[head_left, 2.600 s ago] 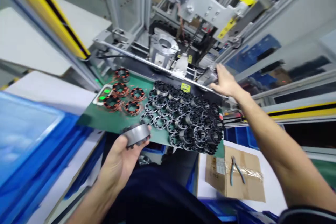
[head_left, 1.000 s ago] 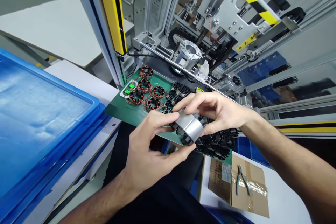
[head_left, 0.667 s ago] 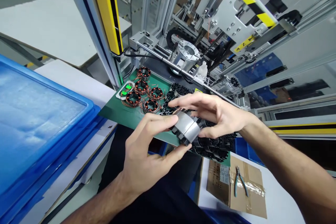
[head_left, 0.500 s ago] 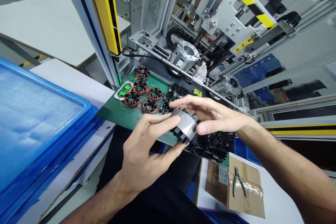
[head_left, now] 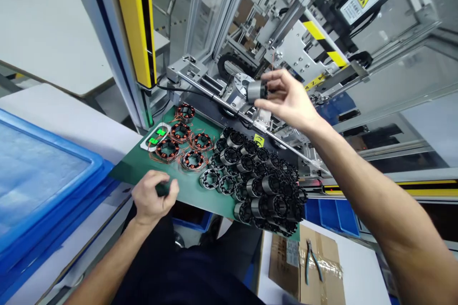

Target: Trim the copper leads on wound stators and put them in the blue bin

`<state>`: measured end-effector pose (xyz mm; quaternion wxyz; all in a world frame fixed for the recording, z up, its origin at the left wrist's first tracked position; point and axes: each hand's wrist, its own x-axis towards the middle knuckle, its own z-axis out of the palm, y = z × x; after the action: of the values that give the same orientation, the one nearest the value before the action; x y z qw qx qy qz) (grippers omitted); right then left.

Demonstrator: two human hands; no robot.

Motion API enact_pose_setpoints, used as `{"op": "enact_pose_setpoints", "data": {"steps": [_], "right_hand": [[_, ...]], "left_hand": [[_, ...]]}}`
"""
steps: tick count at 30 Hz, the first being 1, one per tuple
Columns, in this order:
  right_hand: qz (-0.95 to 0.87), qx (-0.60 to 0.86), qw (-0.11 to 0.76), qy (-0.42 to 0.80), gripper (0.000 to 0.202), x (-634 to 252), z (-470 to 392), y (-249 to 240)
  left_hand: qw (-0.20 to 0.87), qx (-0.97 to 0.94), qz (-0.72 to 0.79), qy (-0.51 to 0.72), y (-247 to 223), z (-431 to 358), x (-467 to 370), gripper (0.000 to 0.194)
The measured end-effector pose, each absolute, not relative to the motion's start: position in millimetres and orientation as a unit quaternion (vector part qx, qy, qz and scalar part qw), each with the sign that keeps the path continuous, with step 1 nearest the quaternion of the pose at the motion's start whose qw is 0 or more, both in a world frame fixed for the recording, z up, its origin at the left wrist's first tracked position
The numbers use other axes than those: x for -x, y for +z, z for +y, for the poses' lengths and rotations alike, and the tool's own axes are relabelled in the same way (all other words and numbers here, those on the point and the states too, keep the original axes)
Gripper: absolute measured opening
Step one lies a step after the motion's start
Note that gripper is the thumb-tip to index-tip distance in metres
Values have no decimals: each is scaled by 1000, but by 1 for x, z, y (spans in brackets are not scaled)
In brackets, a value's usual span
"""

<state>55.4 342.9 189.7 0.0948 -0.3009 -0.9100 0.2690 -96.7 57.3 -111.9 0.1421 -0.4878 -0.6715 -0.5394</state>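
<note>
My right hand (head_left: pixel 288 97) grips a bare stator core (head_left: pixel 255 91), a grey metal ring with black toothed ends, by its right end. The core lies tilted sideways in front of the round metal fixture (head_left: pixel 239 83) on the machine; whether they touch I cannot tell. My left hand (head_left: pixel 154 198) hovers over the near edge of the green work surface (head_left: pixel 189 189), fingers curled but apart from the thumb, holding nothing. Several copper-wound stators (head_left: pixel 168 150) sit beyond it. To their right stand many unwound stator cores (head_left: pixel 246 163), partly stacked.
A metal rod (head_left: pixel 214 97) crosses in front of the fixture. The yellow upright (head_left: pixel 132 33) borders the machine's left side. Blue bins (head_left: pixel 53 171) are stacked at left. Pliers (head_left: pixel 310 259) lie on a cardboard box (head_left: pixel 331 267) at lower right. A green-lit panel (head_left: pixel 154 137) lies by the wound stators.
My right hand has carried the stator core forward to the fixture. My left hand has let go of the core and drawn back to the left. The view has shifted slightly.
</note>
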Motion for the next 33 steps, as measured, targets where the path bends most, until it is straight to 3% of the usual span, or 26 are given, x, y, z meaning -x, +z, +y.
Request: {"op": "enact_pose_setpoints", "data": {"steps": [3, 7, 13, 28, 30, 33], "right_hand": [[-927, 345, 116, 92, 86, -23, 395, 189], [-939, 332, 84, 22, 67, 3, 441, 171], [-952, 306, 19, 19, 60, 10, 455, 170], [-937, 318, -129, 67, 74, 34, 482, 197], [-937, 320, -103, 99, 77, 47, 477, 206], [-940, 306, 13, 147, 76, 68, 477, 200]], "left_hand": [[188, 527, -660, -502, -135, 58, 105, 9], [222, 568, -633, -477, -132, 59, 109, 10], [251, 580, -609, -479, -133, 60, 112, 15], [248, 582, -631, -449, -129, 59, 110, 7], [243, 583, -632, -449, -128, 58, 111, 7], [236, 582, -630, -456, -130, 58, 111, 7]]}}
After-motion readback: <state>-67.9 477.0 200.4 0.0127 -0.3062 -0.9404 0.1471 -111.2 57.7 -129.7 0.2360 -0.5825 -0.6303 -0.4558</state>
